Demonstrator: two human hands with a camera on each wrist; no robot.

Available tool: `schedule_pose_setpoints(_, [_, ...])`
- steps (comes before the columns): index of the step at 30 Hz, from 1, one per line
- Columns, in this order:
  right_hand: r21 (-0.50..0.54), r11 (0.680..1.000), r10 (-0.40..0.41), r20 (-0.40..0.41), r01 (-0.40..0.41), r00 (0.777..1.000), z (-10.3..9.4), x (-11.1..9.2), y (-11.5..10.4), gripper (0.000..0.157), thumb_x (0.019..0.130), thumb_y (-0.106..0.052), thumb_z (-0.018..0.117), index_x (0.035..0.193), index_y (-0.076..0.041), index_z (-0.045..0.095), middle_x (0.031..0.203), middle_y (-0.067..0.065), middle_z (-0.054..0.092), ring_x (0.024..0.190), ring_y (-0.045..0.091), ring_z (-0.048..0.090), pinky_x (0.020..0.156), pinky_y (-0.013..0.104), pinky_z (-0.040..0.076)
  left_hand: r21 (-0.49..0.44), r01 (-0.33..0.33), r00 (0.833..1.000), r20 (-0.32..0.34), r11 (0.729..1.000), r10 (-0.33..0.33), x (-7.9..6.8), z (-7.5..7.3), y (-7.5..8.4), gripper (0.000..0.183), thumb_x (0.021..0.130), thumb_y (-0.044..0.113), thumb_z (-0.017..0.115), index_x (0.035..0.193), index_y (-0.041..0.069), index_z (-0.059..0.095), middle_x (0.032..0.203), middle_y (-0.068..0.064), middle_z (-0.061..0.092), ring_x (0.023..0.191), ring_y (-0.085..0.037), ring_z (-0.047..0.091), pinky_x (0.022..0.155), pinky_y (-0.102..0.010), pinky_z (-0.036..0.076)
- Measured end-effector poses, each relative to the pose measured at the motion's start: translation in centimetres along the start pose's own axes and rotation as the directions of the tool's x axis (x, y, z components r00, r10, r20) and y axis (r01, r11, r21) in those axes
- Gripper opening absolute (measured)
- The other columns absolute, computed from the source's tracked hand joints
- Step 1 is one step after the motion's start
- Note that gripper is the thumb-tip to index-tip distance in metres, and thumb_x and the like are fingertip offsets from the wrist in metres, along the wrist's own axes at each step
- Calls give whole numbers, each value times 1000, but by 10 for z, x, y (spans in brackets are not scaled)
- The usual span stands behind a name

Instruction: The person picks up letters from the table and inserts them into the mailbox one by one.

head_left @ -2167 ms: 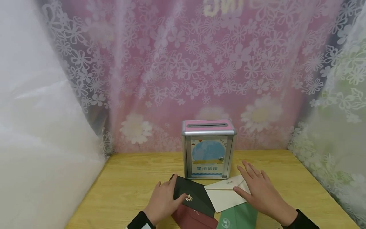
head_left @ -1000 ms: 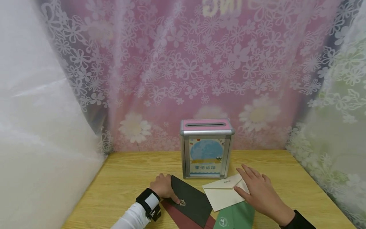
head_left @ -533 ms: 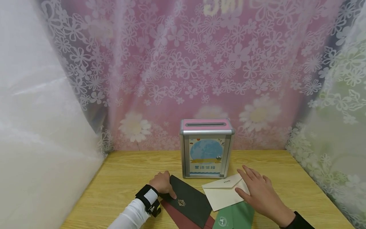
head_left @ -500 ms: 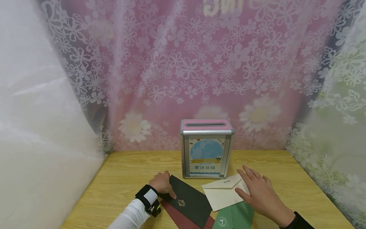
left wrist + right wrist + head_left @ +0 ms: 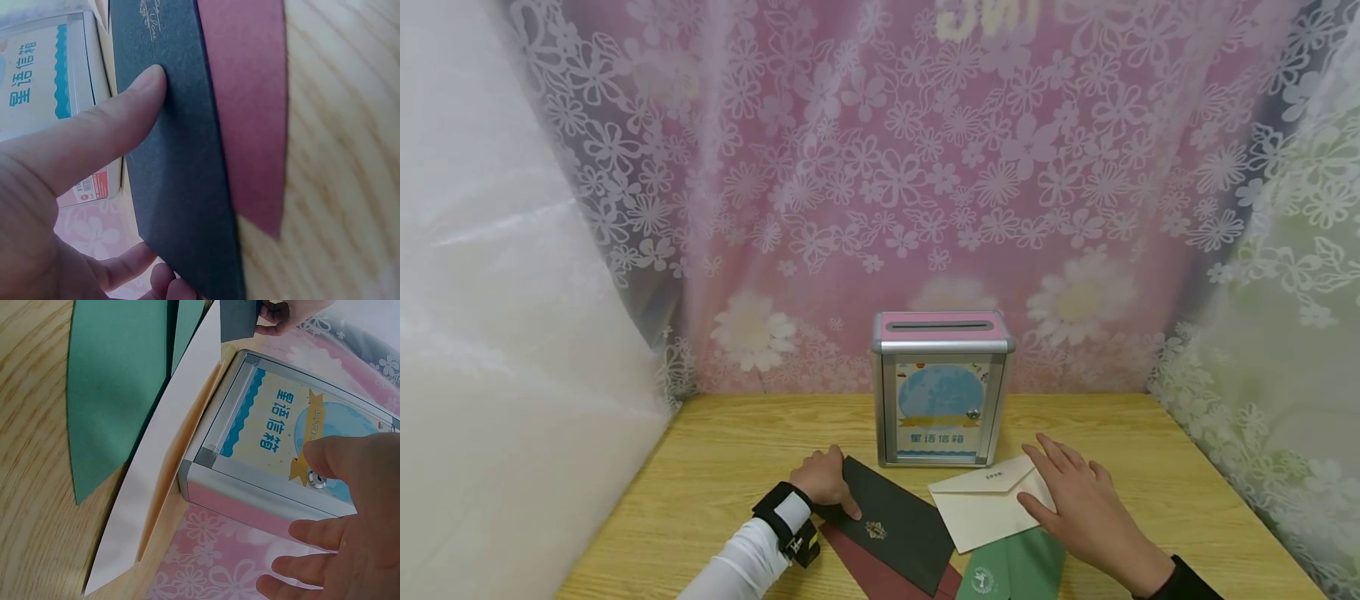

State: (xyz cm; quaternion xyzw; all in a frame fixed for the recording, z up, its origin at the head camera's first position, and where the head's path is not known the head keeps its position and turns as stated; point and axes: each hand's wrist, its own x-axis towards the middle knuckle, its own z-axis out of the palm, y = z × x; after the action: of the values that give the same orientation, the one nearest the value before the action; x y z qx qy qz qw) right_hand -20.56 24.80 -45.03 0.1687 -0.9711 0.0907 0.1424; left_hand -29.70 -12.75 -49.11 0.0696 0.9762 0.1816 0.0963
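Observation:
My left hand [image 5: 822, 481] pinches the far left end of a dark green-black envelope [image 5: 902, 537] with a gold emblem. In the left wrist view the thumb [image 5: 140, 100] lies on its upper face and the fingertips are at its edge. Partly under it lies a dark red envelope [image 5: 865, 571]. My right hand [image 5: 1093, 508] hovers with spread fingers over the right end of a cream envelope [image 5: 977, 512], holding nothing. That envelope overlaps a green envelope [image 5: 1022, 567] with a white emblem.
Behind the envelopes stands a silver-framed letter box [image 5: 943, 392] with a pink slotted top and a small lock on its front. The wooden table [image 5: 752, 433] ends at a pink flowered curtain [image 5: 850, 208]. A white sheet [image 5: 512, 333] hangs at the left.
My left hand has turned and shifted to the left, going from lying over the dark envelope to pinching its end. The dark envelope has slid slightly left. The right hand has barely moved.

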Motion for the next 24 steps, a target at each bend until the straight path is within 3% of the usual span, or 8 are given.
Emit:
schedule_pose_setpoints(8, [-9,1000,7,4,-7,1000,0,0,0,67,87,-47,63,139,-8,47,145,19,37,125,37,34,83,72,33,-39,-10,999,-50,999,8,0,3,-3,89,47,40,93,117,4,52,109,-21,51,100,-39,46,75,-58,45])
schedule_pose_setpoints(13, [9,1000,-1,-2,1,1000,-4,2,-4,62,87,-43,65,138,-10,49,144,18,39,124,37,35,84,72,33,-109,-32,995,-102,993,21,-2,0,-6,79,54,28,92,116,4,49,96,-15,60,80,-30,55,68,-49,48])
schedule_pose_setpoints(18, [11,999,-46,-46,47,998,-14,3,-17,46,85,-38,67,125,-16,61,129,12,56,117,32,45,81,66,39,-286,-108,993,-76,952,90,-9,-7,-12,68,65,12,85,119,2,46,91,-12,60,68,-20,56,54,-37,51])
schedule_pose_setpoints(24, [50,986,-151,-135,159,979,-25,8,-39,31,84,-34,69,112,-21,67,108,-2,66,100,19,56,74,50,51,-386,-198,980,-105,901,170,-22,-35,-13,70,75,7,78,134,3,41,101,-14,60,75,-19,58,60,-37,51])
